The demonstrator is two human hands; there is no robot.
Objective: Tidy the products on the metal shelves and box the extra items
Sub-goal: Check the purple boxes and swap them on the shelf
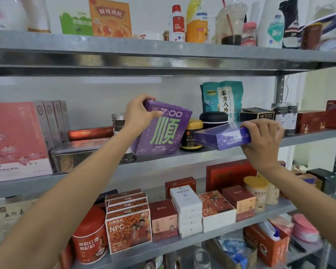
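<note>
Hands both up at the middle tier of the metal shelves (163, 160), each closed on a purple box. Left hand (139, 113) pinches the top left corner of the tall purple box (163, 131), thumb on the front face, fingers curled over the top edge; box stands on the shelf edge, tilted, top leaning toward 1 o'clock, big green character and "7:00" facing camera. Right hand (263, 141) wraps the right end of the flat purple box (222, 137), held roughly level, long side pointing to 9 o'clock, its near edge over the shelf lip; cannot tell if it rests on the shelf.

Between the two boxes, a dark jar with gold lid (191, 135), partly hidden. At 12 o'clock from the flat box, a black round container (213, 118) and a teal pouch (221, 100) behind it. At 9 o'clock on the same tier, a pink floral box (16, 140).

Tier below: orange NFC boxes (129, 228) in a row, white boxes (187, 208) stacked at 3 o'clock from them.
</note>
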